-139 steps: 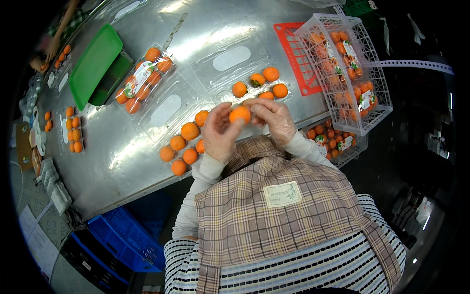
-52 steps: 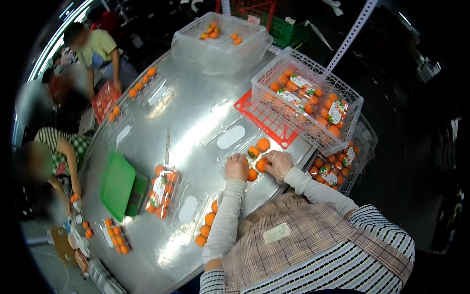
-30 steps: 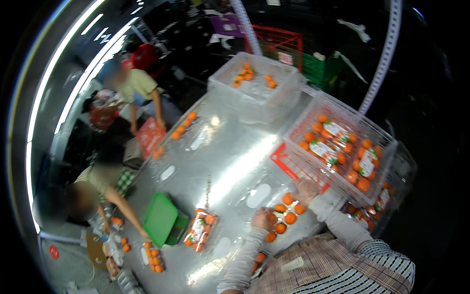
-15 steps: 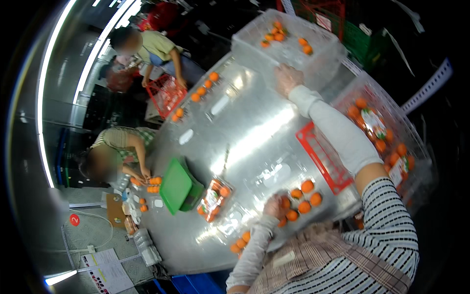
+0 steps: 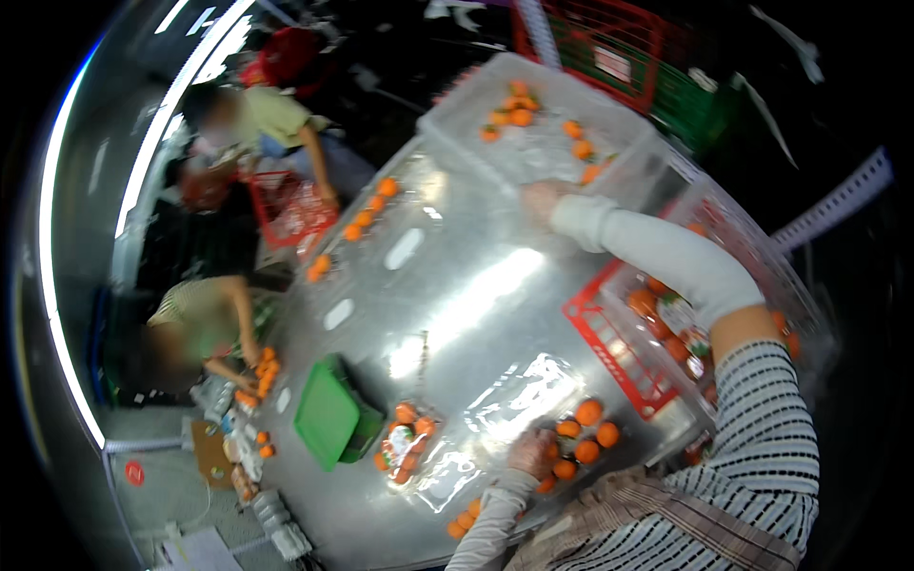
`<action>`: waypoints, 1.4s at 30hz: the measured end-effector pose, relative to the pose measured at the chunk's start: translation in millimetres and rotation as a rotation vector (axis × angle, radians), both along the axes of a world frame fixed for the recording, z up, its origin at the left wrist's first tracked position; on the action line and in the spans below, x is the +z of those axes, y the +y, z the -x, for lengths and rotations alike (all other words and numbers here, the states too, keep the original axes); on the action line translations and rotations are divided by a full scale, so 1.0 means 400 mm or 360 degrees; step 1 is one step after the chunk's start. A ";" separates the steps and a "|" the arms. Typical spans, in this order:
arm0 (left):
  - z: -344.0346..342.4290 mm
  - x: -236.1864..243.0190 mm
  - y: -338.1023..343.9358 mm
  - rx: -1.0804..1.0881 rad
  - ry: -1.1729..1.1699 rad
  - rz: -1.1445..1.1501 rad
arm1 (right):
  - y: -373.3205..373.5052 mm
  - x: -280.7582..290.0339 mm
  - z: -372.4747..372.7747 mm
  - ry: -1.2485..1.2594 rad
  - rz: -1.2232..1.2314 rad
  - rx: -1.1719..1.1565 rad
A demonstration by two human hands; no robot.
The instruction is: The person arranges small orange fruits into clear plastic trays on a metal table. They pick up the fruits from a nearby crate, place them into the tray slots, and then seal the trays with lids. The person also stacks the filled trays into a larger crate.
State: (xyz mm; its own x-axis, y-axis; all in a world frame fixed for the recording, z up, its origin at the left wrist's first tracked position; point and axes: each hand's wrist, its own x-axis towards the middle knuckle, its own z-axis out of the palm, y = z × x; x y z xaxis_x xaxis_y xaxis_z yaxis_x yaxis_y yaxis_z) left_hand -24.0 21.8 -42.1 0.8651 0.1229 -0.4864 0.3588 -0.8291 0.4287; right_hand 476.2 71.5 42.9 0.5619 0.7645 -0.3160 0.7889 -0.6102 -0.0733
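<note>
My left hand is closed at the left edge of a clear plastic box, whose lid lies folded back. Mandarins sit in rows in it, right beside my fingers. My right arm, in a white sleeve cover, stretches away to the far side of the metal table. There my right hand is against the near rim of a large clear tub. Blur hides how its fingers lie. Loose mandarins, some with green leaves, lie in the tub.
A filled mandarin box and a green lidded container stand on the table. A red plastic frame lies near a clear crate of packed boxes. Two people work across the table.
The whole view has shifted, with the table appearing lower. Both hands stay at about the same places, the left by the mandarin box and the right at the tub.
</note>
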 end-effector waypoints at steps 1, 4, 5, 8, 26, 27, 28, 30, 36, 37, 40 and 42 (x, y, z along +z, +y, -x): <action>-0.039 0.068 0.000 0.0083 0.0051 0.0025 | -0.051 0.040 0.034 0.0081 -0.0183 0.0067; -0.055 0.088 0.004 0.0162 0.0166 -0.0019 | -0.074 0.219 0.000 0.0446 -0.0112 -0.0102; -0.078 0.084 0.010 0.0111 0.0080 -0.0048 | -0.086 0.086 -0.169 0.0209 -0.0310 -0.0222; -0.053 0.054 -0.005 0.0139 -0.0053 -0.0087 | -0.111 -0.049 -0.380 -0.0015 -0.0380 -0.0429; 0.030 0.196 -0.014 0.0990 -0.0294 0.0343 | -0.027 -0.013 -0.371 -0.0032 -0.0366 -0.0589; 0.054 0.172 0.001 0.0885 -0.0487 0.0332 | -0.079 0.006 -0.431 0.0069 -0.0483 -0.0452; 0.064 0.173 0.017 0.1004 -0.0451 0.0377 | -0.136 0.020 -0.476 0.0375 -0.0702 -0.0310; 0.112 0.163 0.061 0.1238 -0.0386 0.0327 | -0.226 0.061 -0.430 0.1499 -0.1218 -0.0113; 0.141 0.378 0.090 0.1361 -0.1157 0.0610 | -0.247 0.389 0.469 0.1963 -0.0694 -0.0033; 0.123 0.419 0.081 0.1177 -0.1228 0.0523 | -0.251 0.416 0.577 0.1876 -0.0542 0.0168; 0.115 0.448 0.036 0.0998 -0.1184 0.0436 | -0.284 0.335 0.798 0.1966 -0.0350 0.0094; 0.154 0.411 0.034 0.1103 -0.1007 0.0492 | -0.298 0.250 0.894 0.2222 -0.0352 0.0016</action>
State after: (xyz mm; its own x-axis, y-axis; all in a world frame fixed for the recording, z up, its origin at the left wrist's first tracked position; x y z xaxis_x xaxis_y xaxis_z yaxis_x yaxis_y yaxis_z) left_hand -85.7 35.4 122.5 0.7612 0.6462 -0.0550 0.3527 -0.3414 0.8713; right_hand 118.6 -47.7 143.0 -0.1147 0.8728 -0.4744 -0.0070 -0.4782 -0.8782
